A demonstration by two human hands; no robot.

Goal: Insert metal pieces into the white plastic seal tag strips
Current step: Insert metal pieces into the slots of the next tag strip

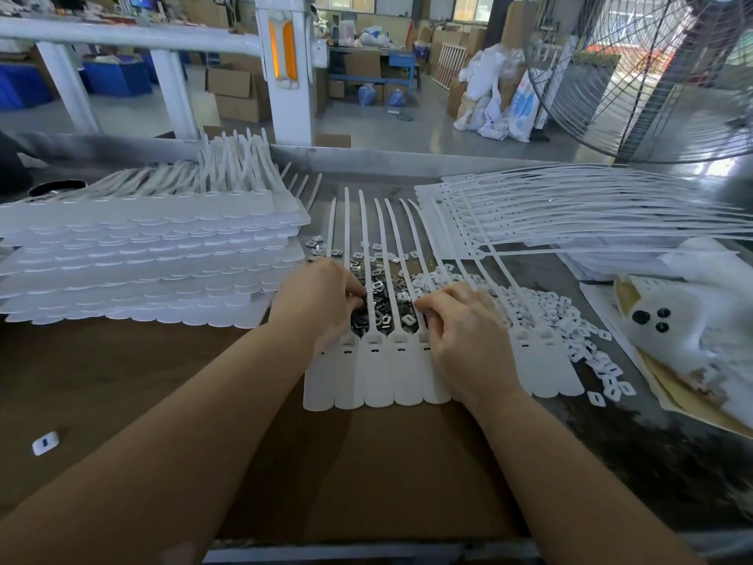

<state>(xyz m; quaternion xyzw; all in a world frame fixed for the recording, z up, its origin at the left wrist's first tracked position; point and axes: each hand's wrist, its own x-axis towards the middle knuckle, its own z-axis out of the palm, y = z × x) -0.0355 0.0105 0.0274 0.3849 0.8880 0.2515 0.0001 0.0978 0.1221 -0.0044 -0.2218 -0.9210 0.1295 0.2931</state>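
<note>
Both hands work over the same spot, fingers curled down into a heap of small metal pieces. The left hand has its fingertips bunched at the left edge of the heap; whether that grip already pinches a piece cannot be told, since the tips are buried among the pieces. The right hand lies with curled fingers pressed together at the heap's right edge, its heel resting on the flat tag ends; whether it holds a piece cannot be told either.

The metal pieces lie directly between the two grips and partly under a row of white seal tag strips, joined side by side. The strips' broad tag ends point toward the person, just below the hands, and their thin tails run away across the counter. The heads of the strips, each with a small slot, sit right at the fingertips.

To the right of the right hand a scatter of small white plastic caps spreads over the counter. Farther left stands a tall stack of strip sheets; farther right another stack of strips fans out with tails pointing right. A single white cap lies alone near the left forearm. A large fan stands behind the counter at right.
</note>
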